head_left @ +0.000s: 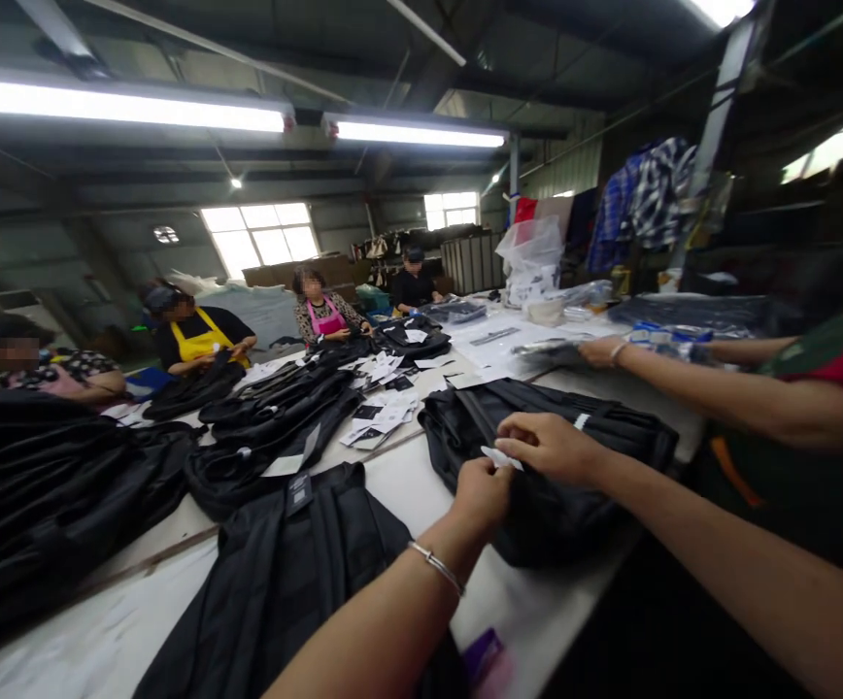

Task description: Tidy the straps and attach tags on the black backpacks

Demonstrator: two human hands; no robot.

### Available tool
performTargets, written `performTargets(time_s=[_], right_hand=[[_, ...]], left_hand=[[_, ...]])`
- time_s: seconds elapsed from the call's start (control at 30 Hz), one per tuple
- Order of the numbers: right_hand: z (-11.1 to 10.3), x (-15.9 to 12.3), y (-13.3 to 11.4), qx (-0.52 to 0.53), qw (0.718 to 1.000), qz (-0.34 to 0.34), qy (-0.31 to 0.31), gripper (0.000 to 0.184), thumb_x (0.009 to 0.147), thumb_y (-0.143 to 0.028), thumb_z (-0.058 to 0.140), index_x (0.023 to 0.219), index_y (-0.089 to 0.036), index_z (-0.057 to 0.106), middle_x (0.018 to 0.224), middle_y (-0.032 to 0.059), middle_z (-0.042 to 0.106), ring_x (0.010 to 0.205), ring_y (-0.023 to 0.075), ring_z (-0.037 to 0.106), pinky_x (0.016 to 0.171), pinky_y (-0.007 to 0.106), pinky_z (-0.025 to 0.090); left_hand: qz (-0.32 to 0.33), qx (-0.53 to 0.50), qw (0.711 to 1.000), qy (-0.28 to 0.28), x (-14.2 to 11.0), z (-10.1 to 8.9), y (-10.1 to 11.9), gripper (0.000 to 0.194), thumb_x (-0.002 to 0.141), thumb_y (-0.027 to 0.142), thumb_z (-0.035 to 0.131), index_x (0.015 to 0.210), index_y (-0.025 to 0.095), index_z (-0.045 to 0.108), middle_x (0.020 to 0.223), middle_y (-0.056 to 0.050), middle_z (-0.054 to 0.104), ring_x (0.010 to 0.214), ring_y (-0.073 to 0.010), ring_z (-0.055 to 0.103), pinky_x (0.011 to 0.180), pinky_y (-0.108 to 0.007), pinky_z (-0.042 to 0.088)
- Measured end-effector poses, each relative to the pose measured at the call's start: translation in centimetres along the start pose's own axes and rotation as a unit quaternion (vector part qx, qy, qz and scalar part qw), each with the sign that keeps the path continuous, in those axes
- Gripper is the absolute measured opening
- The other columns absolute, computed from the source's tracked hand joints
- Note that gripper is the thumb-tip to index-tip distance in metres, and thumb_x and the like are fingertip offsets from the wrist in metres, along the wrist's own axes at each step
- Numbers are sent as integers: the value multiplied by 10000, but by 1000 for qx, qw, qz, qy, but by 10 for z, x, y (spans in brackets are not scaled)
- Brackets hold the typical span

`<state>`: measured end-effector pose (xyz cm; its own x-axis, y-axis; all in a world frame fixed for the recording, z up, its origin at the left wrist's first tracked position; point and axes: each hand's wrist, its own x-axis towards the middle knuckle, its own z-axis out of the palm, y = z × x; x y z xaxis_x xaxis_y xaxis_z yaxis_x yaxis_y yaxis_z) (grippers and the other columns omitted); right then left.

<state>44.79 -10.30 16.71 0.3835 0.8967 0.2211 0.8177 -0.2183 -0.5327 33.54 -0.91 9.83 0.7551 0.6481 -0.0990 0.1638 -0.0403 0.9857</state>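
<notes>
My left hand (481, 495), with a silver bracelet on its wrist, is closed over the near side of a black backpack (574, 432) lying on the white table (407, 485). My right hand (547, 447) pinches a small white paper tag (500, 457) just above the left hand, both resting on the same bag. A second black bag (297, 573) lies directly in front of me, under my left forearm.
Heaps of black bags (50, 495) cover the table's left side, with scattered white tags (385, 413) in the middle. A co-worker's arm (684, 383) reaches in from the right. Several seated people work along the far left edge. Plastic bags (530, 257) stand at the back.
</notes>
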Motion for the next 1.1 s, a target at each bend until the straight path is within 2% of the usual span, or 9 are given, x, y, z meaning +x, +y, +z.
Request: performTargets(time_s=[0.13, 0.27, 0.4, 0.5, 0.73, 0.83, 0.93, 1.03, 1.1], right_hand=[[8, 11, -18, -145, 989, 32, -23, 408, 825, -559, 580, 960, -197, 710, 851, 82, 714, 802, 241, 644, 681, 298, 426], [15, 18, -22, -209, 976, -13, -61, 252, 886, -306, 489, 863, -192, 713, 893, 98, 721, 873, 246, 656, 718, 295, 429], [12, 29, -16, -198, 974, -29, -109, 281, 781, -144, 532, 999, -187, 706, 942, 93, 727, 869, 232, 661, 689, 270, 429], [9, 38, -13, -161, 975, -39, -147, 325, 711, -67, 558, 974, -167, 720, 920, 84, 731, 861, 222, 657, 695, 253, 430], [16, 50, -33, -104, 989, -6, -103, 323, 684, 5, 546, 920, -138, 715, 978, 88, 723, 918, 203, 648, 727, 224, 439], [17, 55, -34, -74, 991, 9, -110, 257, 713, -17, 574, 900, -126, 712, 882, 80, 733, 794, 180, 667, 659, 215, 451], [14, 54, -18, -1, 993, 51, -107, 183, 843, -173, 569, 972, -133, 692, 767, 50, 730, 543, 121, 618, 517, 204, 434], [10, 41, 4, 62, 991, 113, -34, 303, 906, -375, 542, 807, -124, 681, 684, 53, 708, 450, 100, 552, 448, 203, 398], [11, 27, 14, 62, 987, 145, -23, 421, 900, -467, 538, 672, -131, 650, 617, 51, 683, 427, 97, 529, 433, 205, 385]], left_hand=[[48, 51, 998, 8, 2, 4, -1, 145, 781, 226, 599, 689, 127, 652, 648, -55, 617, 581, -147, 501, 508, -245, 320], [90, 103, 990, 21, 0, 4, -2, 131, 793, 193, 567, 726, 135, 663, 724, -89, 672, 675, -194, 563, 588, -268, 361], [123, 146, 982, 13, -3, 2, -4, 169, 831, 243, 554, 722, 161, 653, 700, -82, 663, 680, -211, 561, 640, -294, 356], [128, 160, 979, -8, -3, 0, -5, 200, 854, 265, 535, 711, 172, 639, 660, -71, 639, 643, -207, 547, 645, -304, 348], [104, 142, 984, -27, 8, -1, -10, 173, 757, 177, 617, 590, 189, 572, 618, -60, 597, 692, -222, 556, 702, -312, 361], [80, 104, 991, -34, 11, -6, -12, 172, 764, 198, 619, 596, 179, 587, 638, -59, 605, 710, -214, 554, 688, -300, 371], [38, 45, 997, -58, 9, -16, -15, 170, 797, 279, 606, 692, 150, 645, 659, -54, 626, 650, -182, 545, 618, -273, 384], [-4, -31, 994, -102, 5, -29, -16, 220, 769, 341, 641, 781, 124, 667, 699, -56, 648, 624, -158, 554, 591, -253, 405], [-29, -74, 989, -126, 4, -33, -14, 290, 726, 404, 684, 778, 120, 656, 695, -48, 635, 611, -144, 545, 586, -247, 406]])
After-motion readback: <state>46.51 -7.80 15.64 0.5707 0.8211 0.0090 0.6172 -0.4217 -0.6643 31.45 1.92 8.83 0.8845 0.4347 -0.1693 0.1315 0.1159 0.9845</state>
